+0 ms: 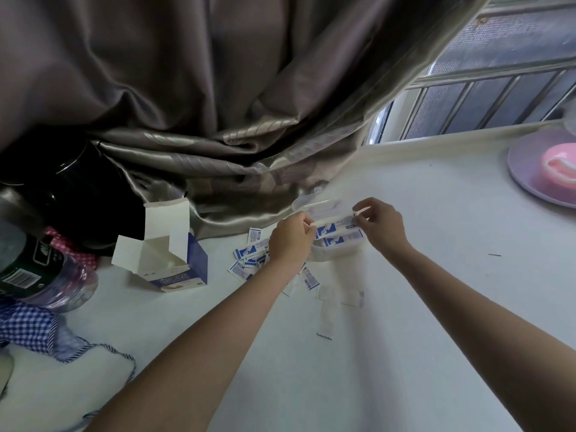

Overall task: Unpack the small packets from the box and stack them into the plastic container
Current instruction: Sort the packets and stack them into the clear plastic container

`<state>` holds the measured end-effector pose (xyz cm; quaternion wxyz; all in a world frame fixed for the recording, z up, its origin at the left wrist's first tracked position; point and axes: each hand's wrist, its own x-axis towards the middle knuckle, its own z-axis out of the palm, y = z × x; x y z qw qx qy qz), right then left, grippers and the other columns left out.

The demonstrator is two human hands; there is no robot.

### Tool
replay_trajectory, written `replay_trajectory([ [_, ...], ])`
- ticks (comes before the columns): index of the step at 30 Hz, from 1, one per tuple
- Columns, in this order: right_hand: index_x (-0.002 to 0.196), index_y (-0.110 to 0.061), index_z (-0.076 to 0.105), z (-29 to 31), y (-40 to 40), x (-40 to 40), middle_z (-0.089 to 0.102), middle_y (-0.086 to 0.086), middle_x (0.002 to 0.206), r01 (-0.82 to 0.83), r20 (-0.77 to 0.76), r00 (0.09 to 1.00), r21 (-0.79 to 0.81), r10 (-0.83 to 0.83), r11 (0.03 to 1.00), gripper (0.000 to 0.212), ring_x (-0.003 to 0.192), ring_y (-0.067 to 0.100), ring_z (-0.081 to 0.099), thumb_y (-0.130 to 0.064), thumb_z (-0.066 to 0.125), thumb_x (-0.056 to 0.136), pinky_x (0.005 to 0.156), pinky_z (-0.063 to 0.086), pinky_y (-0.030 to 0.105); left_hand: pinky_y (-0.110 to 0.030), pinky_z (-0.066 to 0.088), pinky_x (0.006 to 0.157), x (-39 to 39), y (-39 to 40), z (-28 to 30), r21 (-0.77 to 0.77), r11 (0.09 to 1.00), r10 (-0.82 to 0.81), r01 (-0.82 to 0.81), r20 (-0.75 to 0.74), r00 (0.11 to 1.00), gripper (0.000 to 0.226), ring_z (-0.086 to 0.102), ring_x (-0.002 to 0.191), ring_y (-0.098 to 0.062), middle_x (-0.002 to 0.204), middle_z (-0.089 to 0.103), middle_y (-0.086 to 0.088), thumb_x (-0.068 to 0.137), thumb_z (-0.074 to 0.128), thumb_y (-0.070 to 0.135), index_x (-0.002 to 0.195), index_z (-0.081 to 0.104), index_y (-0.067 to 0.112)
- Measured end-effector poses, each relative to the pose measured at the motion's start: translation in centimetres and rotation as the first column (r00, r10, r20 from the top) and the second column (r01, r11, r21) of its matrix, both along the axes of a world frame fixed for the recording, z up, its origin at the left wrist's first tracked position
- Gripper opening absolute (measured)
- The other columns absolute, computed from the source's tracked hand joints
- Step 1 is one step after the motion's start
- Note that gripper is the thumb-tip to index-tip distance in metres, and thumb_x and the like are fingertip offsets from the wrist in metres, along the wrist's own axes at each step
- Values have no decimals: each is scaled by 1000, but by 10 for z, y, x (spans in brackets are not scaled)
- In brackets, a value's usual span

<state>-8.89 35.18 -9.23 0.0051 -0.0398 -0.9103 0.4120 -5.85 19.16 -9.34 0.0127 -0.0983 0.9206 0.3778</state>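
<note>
**Packet held level over the container, ready to go in**

The landmark here is the clear plastic container (338, 244), which stands on the white table (436, 275) in front of the draped grey-brown curtain (187, 104). Both hands hover right over it. The left hand (291, 240) pinches one end of a long, flat white-and-blue paper packet (335, 222), and the right hand (381, 222) pinches the other end, so each hand is closed on the packet, not empty. Holding it by both ends likely keeps the thin strip flat and lined up with the container's length, so it can drop squarely onto the packets already lying inside.

The packet's long axis runs left to right, roughly level, matching the container's long side; it appears tilted on edge, though this is hard to tell.

Left of the container lies a loose heap of small white-and-blue packets (249, 260), still to be stacked. Further left of the container stands the opened white-and-blue cardboard box (174, 263), flaps up, mouth facing upward. Just in front of the container lie a few torn clear wrapper pieces (327, 316).
</note>
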Motion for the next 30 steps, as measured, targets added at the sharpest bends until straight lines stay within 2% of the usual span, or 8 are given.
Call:
replay_trajectory([
  [6, 97, -9, 69, -13, 6, -8, 70, 14, 94, -41, 103, 994, 183, 22, 982, 23, 94, 29, 61, 0, 53, 83, 70, 40, 25, -34, 45, 80, -14, 14, 0, -340, 918, -171, 203, 123, 978, 19, 60, 103, -28, 112, 65, -7, 94, 50, 21, 112, 55, 16],
  [9, 104, -10, 66, -18, 5, -7, 67, 15, 100, -88, 142, 988, 261, 52, 961, 26, 110, 30, 47, -2, 51, 85, 71, 35, 27, -36, 44, 83, -16, 17, 2, -495, 817, -246, 296, 166, 955, 25, 57, 109, -31, 118, 61, -10, 96, 46, 21, 119, 52, 14],
  [16, 108, -2, 60, -19, 1, -4, 65, 18, 102, -192, 166, 978, 512, 123, 837, 30, 108, 33, 42, 4, 43, 84, 78, 47, 41, -38, 45, 82, -14, 17, 2, -523, 771, -286, 364, 227, 931, 25, 59, 106, -32, 116, 62, -11, 97, 44, 23, 119, 50, 12],
  [19, 101, -2, 61, -9, -3, 1, 65, 14, 94, -126, -47, 980, 601, 192, 789, 19, 97, 31, 49, 0, 49, 85, 70, 42, 36, -37, 49, 73, -13, 11, -1, -587, 766, -292, 263, 47, 955, 24, 64, 91, -31, 99, 67, -9, 98, 37, 20, 116, 51, 12],
  [22, 73, -9, 63, -8, -10, 23, 62, 3, 63, -160, -352, 792, 669, 499, 726, 6, 63, 23, 57, -5, 61, 71, 49, 37, 27, -25, 44, 45, 6, 0, -7, -560, 809, -391, 180, -284, 875, 24, 63, 52, -24, 60, 65, -1, 87, 39, 24, 83, 60, 15],
  [24, 66, -13, 60, -23, -11, 47, 58, -1, 56, -339, -297, 681, 683, 670, 647, 5, 55, 20, 56, -9, 61, 68, 41, 39, 26, -17, 32, 35, 33, -9, -23, -602, 766, -499, 228, -332, 800, 25, 56, 38, -17, 47, 57, 1, 77, 40, 28, 64, 60, 19],
  [27, 76, -13, 61, -42, -7, 73, 61, -1, 73, -528, 46, 728, 674, 684, 516, 13, 73, 18, 59, -13, 72, 70, 49, 45, 27, -15, 28, 34, 67, -25, -53, -618, 678, -650, 397, -252, 717, 23, 55, 42, -12, 50, 55, 5, 73, 42, 28, 60, 59, 20],
  [30, 115, -8, 49, -57, -10, 79, 49, 7, 116, -639, 333, 757, 555, 562, 532, 28, 106, 25, 51, -17, 51, 89, 79, 45, 32, -23, 44, 47, 76, -27, -62, -525, 525, -786, 669, 2, 618, 30, 56, 85, -14, 93, 60, 1, 79, 47, 27, 102, 65, 20],
])
